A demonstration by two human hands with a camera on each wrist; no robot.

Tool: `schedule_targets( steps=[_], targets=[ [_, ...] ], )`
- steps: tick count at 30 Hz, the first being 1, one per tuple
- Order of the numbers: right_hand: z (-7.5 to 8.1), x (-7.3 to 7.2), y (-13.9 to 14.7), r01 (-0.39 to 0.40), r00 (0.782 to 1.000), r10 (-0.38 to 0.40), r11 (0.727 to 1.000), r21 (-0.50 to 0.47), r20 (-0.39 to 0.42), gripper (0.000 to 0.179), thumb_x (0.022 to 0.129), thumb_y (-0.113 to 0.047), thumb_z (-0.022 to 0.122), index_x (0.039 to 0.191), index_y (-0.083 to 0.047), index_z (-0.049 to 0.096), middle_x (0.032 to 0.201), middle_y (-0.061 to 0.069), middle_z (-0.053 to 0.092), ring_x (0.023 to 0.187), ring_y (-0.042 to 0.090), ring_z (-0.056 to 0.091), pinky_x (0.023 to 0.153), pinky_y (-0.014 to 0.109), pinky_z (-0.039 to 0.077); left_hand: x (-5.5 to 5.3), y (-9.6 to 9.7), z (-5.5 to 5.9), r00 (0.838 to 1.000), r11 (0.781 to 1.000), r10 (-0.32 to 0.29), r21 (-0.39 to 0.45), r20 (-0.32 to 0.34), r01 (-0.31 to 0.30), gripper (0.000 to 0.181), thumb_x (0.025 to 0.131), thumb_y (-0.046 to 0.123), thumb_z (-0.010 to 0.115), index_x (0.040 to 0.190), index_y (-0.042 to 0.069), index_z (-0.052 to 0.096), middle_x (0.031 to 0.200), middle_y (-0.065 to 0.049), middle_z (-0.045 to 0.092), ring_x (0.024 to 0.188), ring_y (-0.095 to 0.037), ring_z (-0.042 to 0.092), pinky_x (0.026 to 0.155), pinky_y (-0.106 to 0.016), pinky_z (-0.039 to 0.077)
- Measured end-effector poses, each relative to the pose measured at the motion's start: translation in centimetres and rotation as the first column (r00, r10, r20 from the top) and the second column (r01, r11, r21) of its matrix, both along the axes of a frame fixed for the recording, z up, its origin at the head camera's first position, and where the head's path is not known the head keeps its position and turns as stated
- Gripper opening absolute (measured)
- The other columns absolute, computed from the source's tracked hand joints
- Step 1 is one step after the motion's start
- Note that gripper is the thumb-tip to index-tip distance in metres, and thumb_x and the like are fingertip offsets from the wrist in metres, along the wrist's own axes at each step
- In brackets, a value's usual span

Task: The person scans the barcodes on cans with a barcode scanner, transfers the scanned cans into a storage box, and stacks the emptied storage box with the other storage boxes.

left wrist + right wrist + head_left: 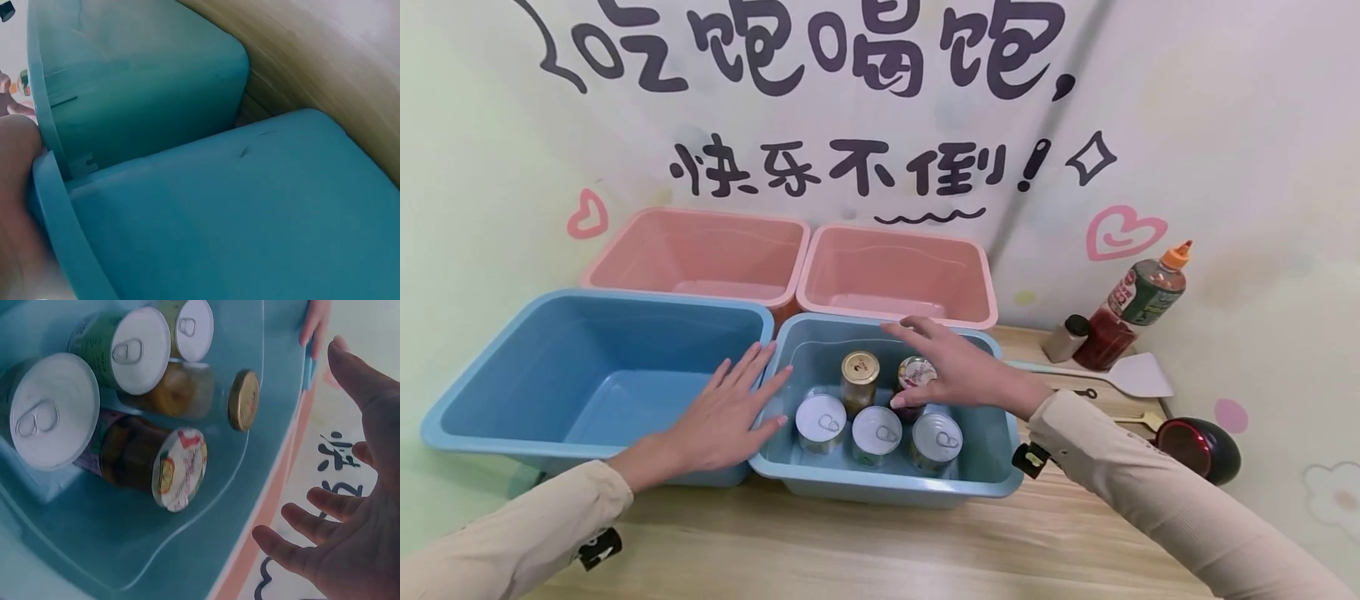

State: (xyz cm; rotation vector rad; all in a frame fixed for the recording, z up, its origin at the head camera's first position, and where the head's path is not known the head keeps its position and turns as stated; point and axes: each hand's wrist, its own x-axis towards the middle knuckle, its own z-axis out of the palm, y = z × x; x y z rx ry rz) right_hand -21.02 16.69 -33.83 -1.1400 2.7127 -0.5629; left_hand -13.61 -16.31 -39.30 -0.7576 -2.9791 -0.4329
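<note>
My left hand (718, 421) lies with straight, spread fingers at the adjoining rims of the left blue bin (497, 417) and the right blue bin (880, 492). Above the right bin hovers my right hand (966, 371), its thumb and fingers apart; the right wrist view shows nothing in its grasp. Nearest below it is a dark jar with a patterned white lid (180, 469). Beside that stands a jar with a gold lid (860, 367). Three pull-tab cans, a left can (820, 419), a middle can (877, 433) and a right can (936, 440), line the bin's near side.
Two pink bins, a left one (722, 250) and a right one (895, 258), stand behind against the wall. To the right are a red sauce bottle (1123, 321), a shaker (1066, 340), a white spatula (1138, 375) and a dark round object (1202, 450) on the wooden table (820, 550).
</note>
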Motion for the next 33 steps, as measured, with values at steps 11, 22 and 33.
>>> schedule_targets(
  steps=[11,22,33],
  targets=[
    [-1.4,0.6,-2.3,-0.098,0.992,0.096,0.995,0.028,0.078,0.091,0.082,-0.047,0.079,0.157,-0.021,0.033,0.152,0.011,0.043,0.128,0.025,0.049,0.104,0.045,0.05,-0.1,0.1,0.0,1.0,1.0,0.018,0.008,0.009,-0.018,0.065,0.097,0.035,0.06,0.151,0.005,0.041,0.166,-0.021,0.02,0.153,-0.044,0.016,0.117,-0.069,0.018],
    [-3.0,1.4,-5.0,-0.208,0.97,0.191,0.973,0.104,0.152,0.086,0.084,-0.052,0.075,0.155,-0.021,0.038,0.151,0.009,0.047,0.132,0.023,0.05,0.108,0.043,0.048,-0.3,0.2,0.5,0.998,1.0,0.022,0.003,0.059,-0.022,0.066,0.097,0.037,0.059,0.151,0.004,0.042,0.165,-0.022,0.021,0.153,-0.044,0.015,0.117,-0.071,0.015],
    [-3.7,1.4,-7.8,-0.269,0.936,0.221,0.951,0.15,0.275,0.079,0.086,-0.042,0.077,0.153,-0.018,0.042,0.146,0.01,0.052,0.125,0.023,0.057,0.102,0.032,0.052,-3.7,-0.1,3.3,0.999,0.999,0.033,-0.023,0.043,-0.032,0.061,0.099,0.035,0.057,0.152,0.009,0.042,0.164,-0.025,0.02,0.153,-0.047,0.013,0.115,-0.075,0.012]
  ],
)
